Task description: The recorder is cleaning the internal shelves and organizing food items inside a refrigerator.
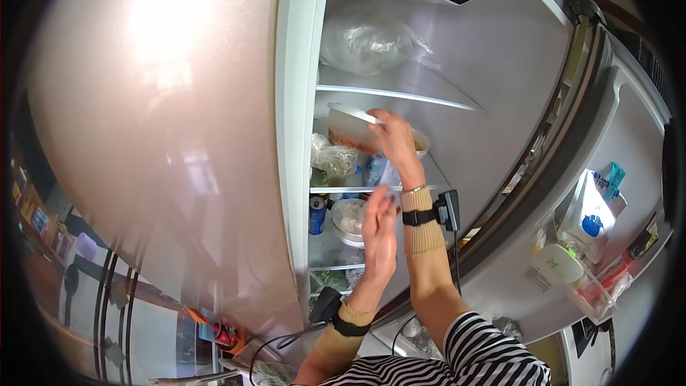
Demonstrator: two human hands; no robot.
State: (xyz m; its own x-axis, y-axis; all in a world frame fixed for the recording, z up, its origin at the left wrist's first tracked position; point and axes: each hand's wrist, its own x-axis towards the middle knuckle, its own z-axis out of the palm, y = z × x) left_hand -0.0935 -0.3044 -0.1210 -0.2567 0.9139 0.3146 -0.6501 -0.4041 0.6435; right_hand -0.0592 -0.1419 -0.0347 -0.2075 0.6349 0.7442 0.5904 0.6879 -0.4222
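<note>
My right hand (pixel 396 145) grips the rim of a white plastic container (pixel 345 124) inside an open refrigerator. Reddish contents show through the container's lower wall, and its rim slopes down to the right. Part of a white bowl (pixel 423 142) shows behind my right wrist. Lower down, my left hand (pixel 380 244) is raised with its fingers extended and nothing in it. A clear plastic bag of food (pixel 335 160) and a blue-labelled bottle (pixel 375 168) sit below the container on the same shelf (pixel 348 190).
A large clear plastic bag (pixel 370 43) rests on the upper shelf. Below are a blue can (pixel 317 215) and a bowl of white food (pixel 351 217). The closed left door (pixel 161 171) borders the opening; the right door's bin (pixel 589 300) holds packages. Cables hang from both wrist-worn devices.
</note>
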